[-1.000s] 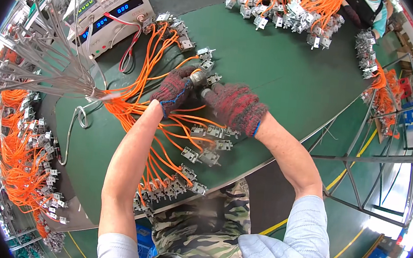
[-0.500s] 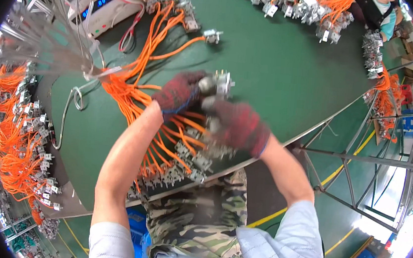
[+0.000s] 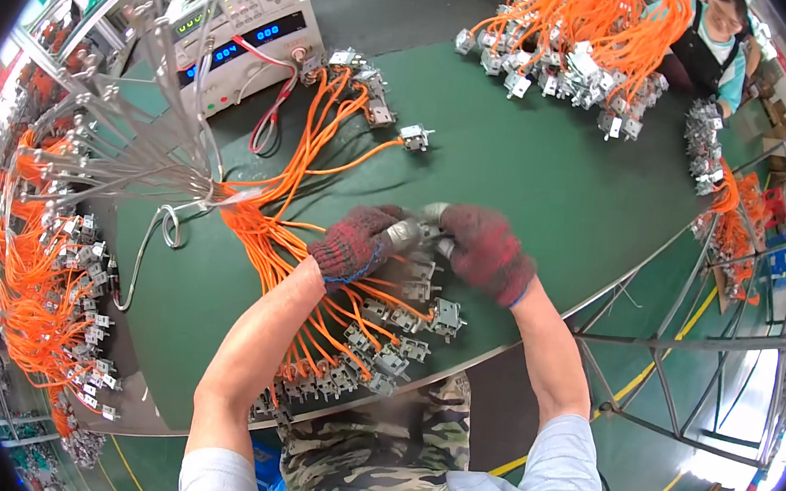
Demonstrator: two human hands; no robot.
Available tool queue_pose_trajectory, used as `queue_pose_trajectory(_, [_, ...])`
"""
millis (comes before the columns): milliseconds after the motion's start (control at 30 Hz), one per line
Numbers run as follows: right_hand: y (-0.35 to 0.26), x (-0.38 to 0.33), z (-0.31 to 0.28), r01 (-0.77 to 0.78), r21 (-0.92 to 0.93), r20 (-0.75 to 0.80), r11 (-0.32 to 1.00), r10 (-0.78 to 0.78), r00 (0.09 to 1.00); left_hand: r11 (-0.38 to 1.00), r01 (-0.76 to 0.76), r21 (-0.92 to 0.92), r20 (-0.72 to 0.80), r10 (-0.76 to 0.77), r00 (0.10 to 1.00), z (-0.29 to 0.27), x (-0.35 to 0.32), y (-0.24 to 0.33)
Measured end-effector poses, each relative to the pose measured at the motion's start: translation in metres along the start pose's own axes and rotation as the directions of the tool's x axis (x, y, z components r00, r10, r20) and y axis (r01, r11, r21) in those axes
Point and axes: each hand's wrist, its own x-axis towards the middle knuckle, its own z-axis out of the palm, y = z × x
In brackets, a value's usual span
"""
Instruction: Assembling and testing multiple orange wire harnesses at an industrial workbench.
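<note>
My left hand [image 3: 360,242], in a dark red and grey knit glove, is closed above a fan of orange cables [image 3: 261,238]. My right hand [image 3: 489,253], gloved alike, is closed beside it, the fingertips of both nearly meeting. A small grey piece shows between them, blurred and mostly covered by the fingers. Below my hands, metal connectors [image 3: 391,359] on the cable ends lie in a row toward the table's near edge. One larger connector [image 3: 448,317] sits at the row's right end, and a single connector [image 3: 415,137] lies apart farther back.
A bench power supply [image 3: 252,38] with red and white leads stands at the back left. Grey cables [image 3: 151,151] fan out left of the orange bundle. More orange cable bundles [image 3: 565,35] lie at the far right, near another person [image 3: 715,49]. A metal frame [image 3: 686,345] stands right of the green table [image 3: 552,166].
Both hands have come lower in the picture, the right one also a little rightward. The metal connector that stood up at my fingertips no longer shows there. The whole view has shifted somewhat.
</note>
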Motion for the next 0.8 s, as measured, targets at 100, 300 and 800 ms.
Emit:
queue_pose_trajectory(100, [0.002, -0.004, -0.001, 0.165, -0.401, 0.253, 0.901, -0.065, 0.965, 0.994, -0.027, 0.107, -0.254, 0.054, 0.966, 0.0, -0.004, -0.012])
queue_pose_trajectory(300, [0.012, 0.024, -0.039, -0.055, 0.132, 0.162, 0.99, 0.033, 0.986, 0.725, 0.327, 0.606, -0.714, 0.315, 0.625, -0.062, 0.031, 0.019])
queue_pose_trajectory(800, [0.019, 0.072, 0.002, -0.087, -0.06, 0.359, 0.994, 0.103, 0.928, 0.764, 0.421, 0.489, -0.723, 0.086, 0.685, -0.083, 0.075, -0.034])
